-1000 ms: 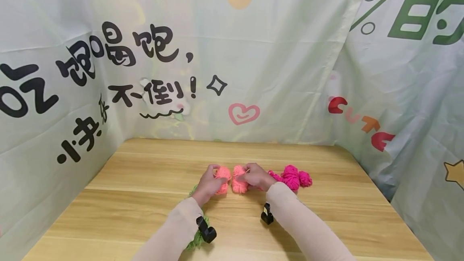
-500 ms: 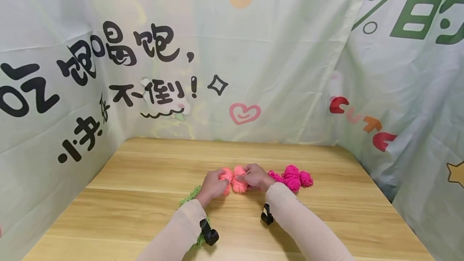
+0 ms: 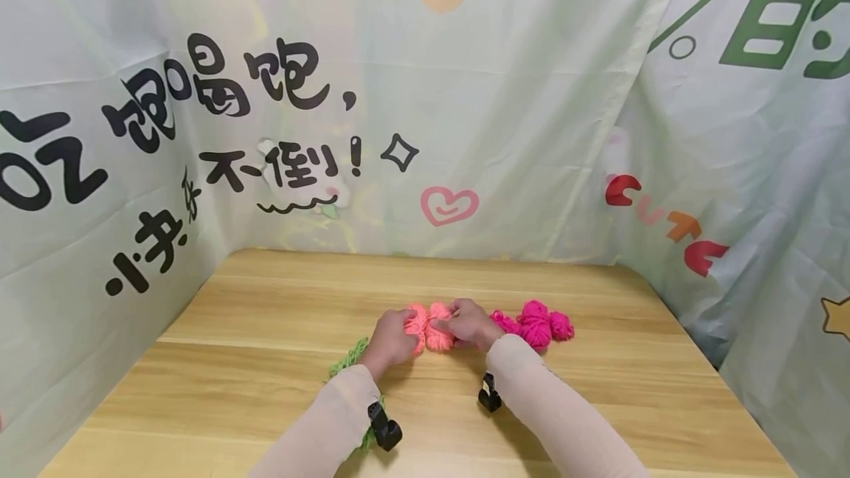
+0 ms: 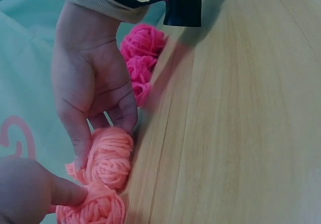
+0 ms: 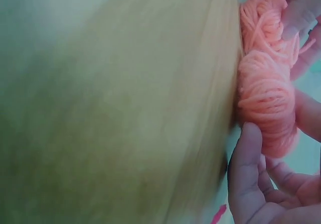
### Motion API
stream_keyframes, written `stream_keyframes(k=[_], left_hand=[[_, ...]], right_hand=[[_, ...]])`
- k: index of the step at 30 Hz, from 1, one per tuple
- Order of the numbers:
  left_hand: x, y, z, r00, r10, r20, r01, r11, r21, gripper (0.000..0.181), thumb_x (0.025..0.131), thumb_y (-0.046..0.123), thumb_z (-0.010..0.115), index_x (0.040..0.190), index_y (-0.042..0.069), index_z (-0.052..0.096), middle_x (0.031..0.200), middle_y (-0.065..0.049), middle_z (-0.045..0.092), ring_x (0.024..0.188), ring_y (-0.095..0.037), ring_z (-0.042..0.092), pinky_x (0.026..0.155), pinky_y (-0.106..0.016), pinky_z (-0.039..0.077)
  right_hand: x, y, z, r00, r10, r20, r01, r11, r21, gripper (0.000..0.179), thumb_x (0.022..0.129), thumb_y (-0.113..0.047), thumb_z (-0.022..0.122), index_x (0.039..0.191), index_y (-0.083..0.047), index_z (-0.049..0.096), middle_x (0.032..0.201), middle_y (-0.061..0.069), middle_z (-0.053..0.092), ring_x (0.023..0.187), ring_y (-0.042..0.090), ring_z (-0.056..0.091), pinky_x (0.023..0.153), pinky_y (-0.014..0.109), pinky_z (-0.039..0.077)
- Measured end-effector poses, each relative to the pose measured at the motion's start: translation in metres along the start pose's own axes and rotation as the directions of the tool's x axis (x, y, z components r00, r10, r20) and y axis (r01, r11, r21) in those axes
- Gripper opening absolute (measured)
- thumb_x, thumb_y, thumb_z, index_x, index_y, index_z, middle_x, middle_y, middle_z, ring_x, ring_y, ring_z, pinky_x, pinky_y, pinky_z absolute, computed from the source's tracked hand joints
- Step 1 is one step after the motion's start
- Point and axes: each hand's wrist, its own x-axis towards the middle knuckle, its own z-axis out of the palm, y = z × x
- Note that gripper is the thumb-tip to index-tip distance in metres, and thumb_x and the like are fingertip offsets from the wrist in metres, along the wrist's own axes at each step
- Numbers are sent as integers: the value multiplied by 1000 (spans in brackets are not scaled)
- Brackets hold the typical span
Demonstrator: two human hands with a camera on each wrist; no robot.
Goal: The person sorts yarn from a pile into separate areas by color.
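Two balls of coral yarn lie against each other on the table. My left hand (image 3: 390,339) grips the left coral ball (image 3: 416,321) from its left side, and in the left wrist view its thumb (image 4: 70,191) presses on the yarn. On the other side, my right hand (image 3: 473,321) holds the right coral ball (image 3: 439,327) between thumb and fingers. The right wrist view shows this ball (image 5: 268,101) close up, with fingertips (image 5: 249,141) against its end. A loose strand shows near the left ball (image 5: 266,20).
Magenta yarn balls (image 3: 535,324) sit in a row right of my right hand. Green yarn (image 3: 350,356) lies partly hidden beneath my left forearm. The wooden table (image 3: 265,316) ends at a printed cloth backdrop (image 3: 531,131) behind and at the sides.
My left hand has moved slightly right with its coral ball, closing the gap to the other ball. More green yarn shows beside the left wrist. The right hand has hardly moved.
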Motion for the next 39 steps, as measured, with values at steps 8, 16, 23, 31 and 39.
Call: stream_keyframes(k=[8, 16, 23, 31, 39], left_hand=[[-4, 2, 0, 1000, 6, -2, -6, 999, 45, 51, 81, 0, 67, 130, -7, 56, 126, -24, 58, 115, -37, 55, 97, -48, 46], [-8, 0, -2, 999, -38, -19, 39, 999, 35, 57, 87, 13, 67, 138, -4, 49, 136, -24, 51, 127, -41, 45, 104, -51, 39], [-11, 3, -7, 999, -50, -21, 51, 999, 17, 57, 89, 14, 68, 139, -5, 47, 138, -23, 50, 129, -42, 43, 106, -52, 37], [-13, 8, -9, 993, -86, -84, 88, 996, 22, 54, 83, 6, 70, 133, -7, 52, 127, -28, 53, 122, -44, 46, 101, -52, 41], [-8, 7, -2, 994, -76, -81, 76, 997, -2, 51, 86, 6, 69, 132, -8, 52, 128, -25, 56, 121, -42, 49, 101, -50, 42]], right_hand=[[-3, 0, -1, 1000, -18, 14, 18, 1000, -18, 40, 88, -21, 74, 114, 1, 53, 88, 11, 58, 64, 16, 57, 54, 30, 53], [-9, 0, -6, 1000, -21, 12, 22, 1000, -7, 42, 89, -19, 72, 120, 2, 51, 95, 12, 59, 70, 18, 60, 60, 32, 57], [-13, 1, -7, 999, -37, 2, 37, 999, 6, 42, 90, -17, 71, 120, 3, 51, 96, 13, 59, 70, 17, 60, 60, 32, 58], [-11, 2, -9, 999, -36, -3, 36, 999, 36, 37, 90, -12, 70, 118, 1, 51, 95, 13, 58, 69, 19, 62, 57, 31, 56], [-10, 5, -8, 999, -45, -17, 46, 998, 52, 33, 89, -8, 70, 115, 2, 52, 91, 13, 58, 69, 20, 62, 58, 32, 56]])
